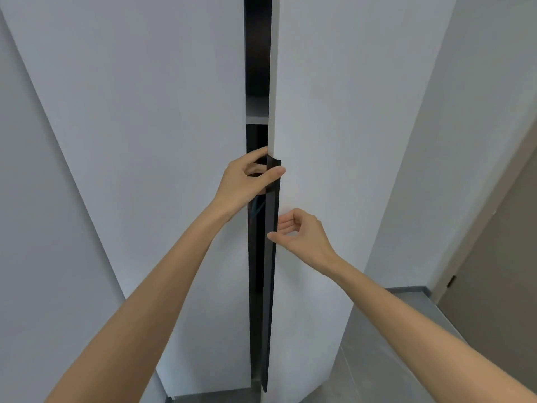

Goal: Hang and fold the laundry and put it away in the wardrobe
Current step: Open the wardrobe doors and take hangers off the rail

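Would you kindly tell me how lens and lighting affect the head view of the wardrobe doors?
Head view: wide-angle distortion makes the straight wardrobe doors slant, tapering downward; the light is soft, without glare; the gap between them lies in deep shadow, only a shelf lit.

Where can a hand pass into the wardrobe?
Free: the gap between the left door and right door, above the left hand and below the right hand. Crowded: the top of the handle strip, gripped by the left hand, right hand beside it.
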Action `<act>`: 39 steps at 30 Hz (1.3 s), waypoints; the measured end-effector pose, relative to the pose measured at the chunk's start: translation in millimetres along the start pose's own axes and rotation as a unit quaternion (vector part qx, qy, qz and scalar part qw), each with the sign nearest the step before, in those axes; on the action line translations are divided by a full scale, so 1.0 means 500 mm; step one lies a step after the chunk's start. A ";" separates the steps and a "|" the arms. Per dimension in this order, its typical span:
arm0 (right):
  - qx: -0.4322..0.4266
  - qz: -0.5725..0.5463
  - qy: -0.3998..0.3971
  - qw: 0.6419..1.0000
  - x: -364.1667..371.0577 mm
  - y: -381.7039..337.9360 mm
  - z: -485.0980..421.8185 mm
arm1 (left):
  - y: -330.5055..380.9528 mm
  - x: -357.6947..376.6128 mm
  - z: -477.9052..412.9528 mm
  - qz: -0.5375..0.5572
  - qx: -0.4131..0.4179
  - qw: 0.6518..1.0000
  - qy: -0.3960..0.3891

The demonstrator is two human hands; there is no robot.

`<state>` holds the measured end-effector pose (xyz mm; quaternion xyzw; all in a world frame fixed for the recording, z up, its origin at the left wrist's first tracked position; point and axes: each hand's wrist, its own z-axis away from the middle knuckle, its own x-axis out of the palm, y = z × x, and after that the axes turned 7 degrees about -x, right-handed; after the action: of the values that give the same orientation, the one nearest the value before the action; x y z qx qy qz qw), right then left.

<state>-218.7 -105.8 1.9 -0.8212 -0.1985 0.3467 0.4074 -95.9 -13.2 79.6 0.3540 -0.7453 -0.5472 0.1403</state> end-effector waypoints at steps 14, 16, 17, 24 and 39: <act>-0.025 0.013 0.049 0.998 -0.200 -0.003 0.231 | 0.092 0.198 0.213 -0.044 0.012 0.999 0.004; -0.028 0.028 0.061 0.997 -0.250 -0.002 0.271 | 0.110 0.242 0.238 -0.049 0.028 0.998 -0.013; -0.026 0.036 0.071 0.996 -0.276 0.000 0.289 | 0.119 0.266 0.248 -0.051 0.033 0.998 -0.018; 0.021 0.052 0.163 0.985 -0.447 0.026 0.391 | 0.177 0.456 0.270 -0.065 0.057 0.995 -0.052; 0.052 0.054 0.219 0.973 -0.570 0.072 0.447 | 0.188 0.631 0.234 -0.084 0.070 0.994 -0.024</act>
<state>-574.7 -181.8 -6.7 -0.8647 -0.0412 0.1897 0.4633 -425.0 -130.5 67.2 0.4109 -0.7527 -0.5118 0.0510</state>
